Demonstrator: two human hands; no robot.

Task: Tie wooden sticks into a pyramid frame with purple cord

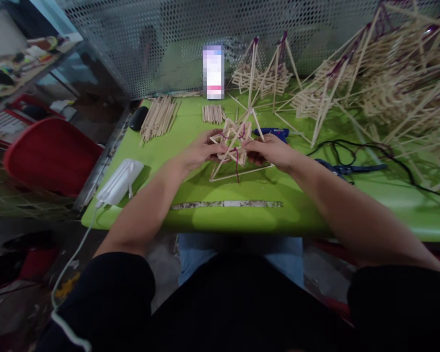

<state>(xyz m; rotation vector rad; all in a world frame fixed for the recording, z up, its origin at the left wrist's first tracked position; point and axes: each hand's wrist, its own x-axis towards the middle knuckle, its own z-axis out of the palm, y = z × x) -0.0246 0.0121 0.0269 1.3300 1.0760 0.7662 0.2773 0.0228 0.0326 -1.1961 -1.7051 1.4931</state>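
Between my two hands is a small frame built of crossed wooden sticks (pixel 231 146), with purple cord tied on it and one cord end hanging down its front. My left hand (pixel 207 148) grips its left side, thumb on top. On the opposite side my right hand (pixel 266 150) pinches it between thumb and fingers. Longer sticks jut out from the frame at the back and front. Just behind my right hand lies a blue glue gun (pixel 273 132), partly covered. The undersides of both hands' fingers are hidden by the frame.
Behind the frame lie a short stick bundle (pixel 213 114) and a longer stick pile (pixel 159 117). A phone (pixel 213 72) leans on the mesh. Stick structures (pixel 399 78) crowd the right, near dark pliers (pixel 346 168) and black cable (pixel 352 146). A white power strip (pixel 121 182) sits left.
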